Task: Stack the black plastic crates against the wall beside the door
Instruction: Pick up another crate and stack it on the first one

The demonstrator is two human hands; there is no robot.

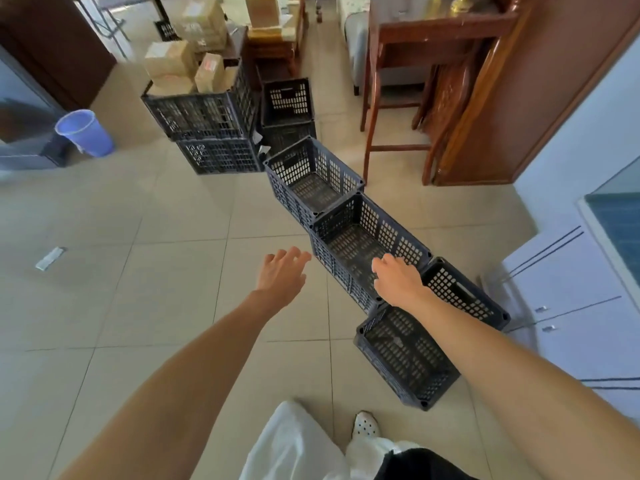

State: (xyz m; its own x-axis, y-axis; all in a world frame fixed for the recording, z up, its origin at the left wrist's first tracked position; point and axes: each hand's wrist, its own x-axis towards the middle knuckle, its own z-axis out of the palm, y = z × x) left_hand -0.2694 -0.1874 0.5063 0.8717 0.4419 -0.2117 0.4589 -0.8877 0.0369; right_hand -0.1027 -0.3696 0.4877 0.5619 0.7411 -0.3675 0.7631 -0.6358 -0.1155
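Three empty black plastic crates stand in a diagonal row on the tiled floor: a far crate [313,178], a middle crate [367,240] and a near crate [412,344]. My left hand [282,275] hovers open just left of the middle crate, touching nothing. My right hand [398,282] reaches over the middle crate's near corner, fingers spread; whether it touches the rim is unclear. Further back stand two stacked crates [211,133] loaded with cardboard boxes, and another stack of two crates [287,112].
A wooden table and chair [398,109] stand right of the far crate. White cabinets [568,296] line the right side. A blue bucket [85,133] sits at left, and a small flat object [50,258] lies on the floor. My legs [311,445] are below.
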